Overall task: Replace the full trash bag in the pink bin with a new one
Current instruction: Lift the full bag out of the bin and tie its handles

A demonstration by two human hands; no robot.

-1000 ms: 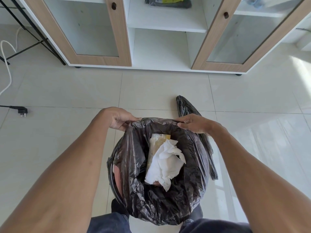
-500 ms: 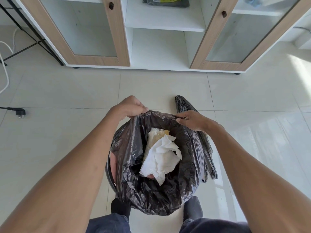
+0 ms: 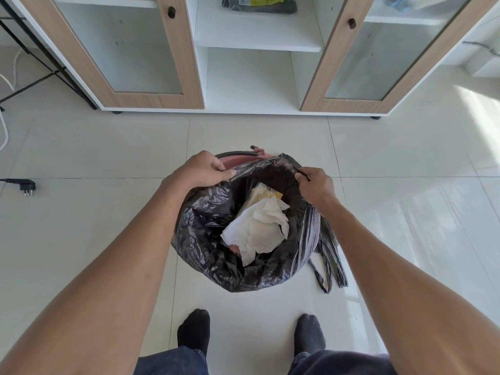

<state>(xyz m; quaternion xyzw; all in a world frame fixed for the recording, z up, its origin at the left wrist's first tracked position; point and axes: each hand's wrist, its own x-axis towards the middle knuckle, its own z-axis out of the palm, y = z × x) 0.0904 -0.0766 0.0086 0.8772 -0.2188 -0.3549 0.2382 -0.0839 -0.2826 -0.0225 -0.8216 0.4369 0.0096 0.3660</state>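
Note:
A black trash bag [image 3: 211,239] hangs open in front of me, holding crumpled white paper [image 3: 257,228] and a yellowish wrapper. My left hand [image 3: 200,169] grips the bag's rim at its far left. My right hand [image 3: 315,185] pinches the rim at the far right. Behind the bag only a sliver of the pink bin [image 3: 238,159] with its dark handle shows on the floor. A second black bag [image 3: 328,255] lies flat on the tiles just right of the full one.
A white cabinet [image 3: 254,77] with two wood-framed glass doors stands ahead, a packet [image 3: 259,4] on its middle shelf. A black plug [image 3: 27,185] lies on the tiles at the left. My socked feet [image 3: 193,331] stand below the bag.
Both hands have lifted the bag's rim up and away from me, the bag has risen out of the bin, and the pink rim now shows behind it. My feet have come into view.

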